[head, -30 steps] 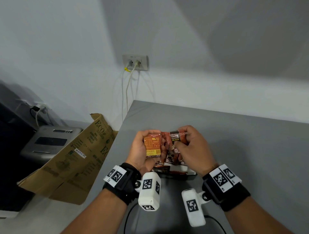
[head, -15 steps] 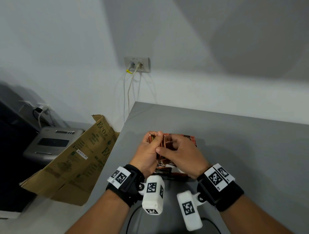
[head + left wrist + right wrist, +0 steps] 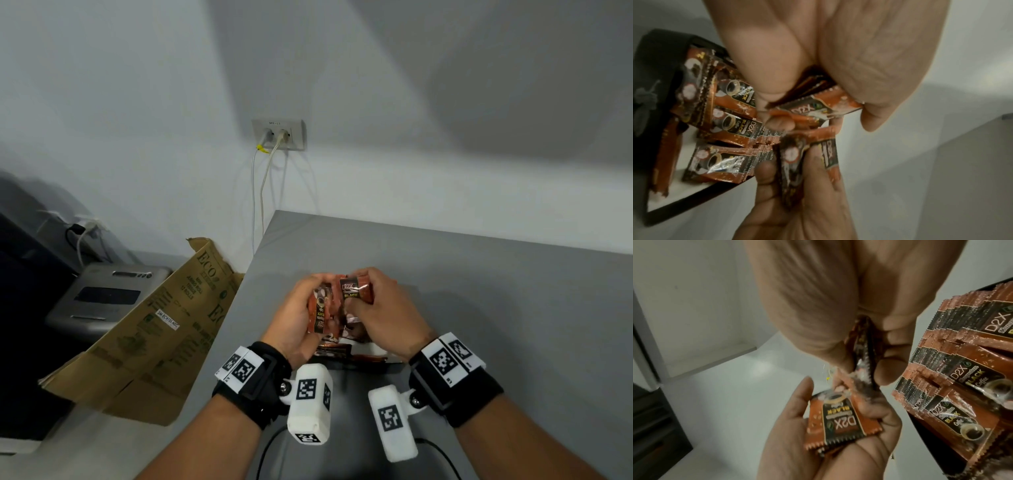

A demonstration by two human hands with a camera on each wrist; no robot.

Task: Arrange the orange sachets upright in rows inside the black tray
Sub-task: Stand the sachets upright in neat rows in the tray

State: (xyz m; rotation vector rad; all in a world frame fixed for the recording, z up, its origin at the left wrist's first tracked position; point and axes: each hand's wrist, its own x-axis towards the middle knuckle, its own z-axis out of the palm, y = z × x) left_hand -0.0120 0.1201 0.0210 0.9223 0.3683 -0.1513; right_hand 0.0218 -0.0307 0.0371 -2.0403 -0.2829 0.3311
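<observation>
Your left hand [image 3: 297, 318] is curling its fingers and thumb around a small bunch of orange sachets [image 3: 320, 313], printed face toward you, and your right hand [image 3: 380, 311] is pinching another sachet [image 3: 356, 291] at its top edge; the two hands are meeting just above the near side of the black tray [image 3: 368, 359]. In the right wrist view the left hand [image 3: 818, 426] is cradling a sachet [image 3: 840, 421] with its D2X label upside down, while the right hand's fingers [image 3: 894, 337] are closing on a sachet seen edge-on. In the left wrist view the right hand [image 3: 801, 191] is gripping its sachet [image 3: 795, 160] at 6 o'clock of the left hand's bunch [image 3: 818, 105]. More sachets [image 3: 731, 128] are standing packed in rows inside the tray [image 3: 659, 53], at 9 o'clock of your hands in that view, some leaning. The tray is sitting on the grey tabletop [image 3: 479, 308]. Out at 9 o'clock of the tabletop a flattened cardboard box [image 3: 154, 329] is leaning against its edge, with a grey device [image 3: 106, 298] beyond it, and at 12 o'clock a wall socket [image 3: 278, 134] is carrying two white cables.
</observation>
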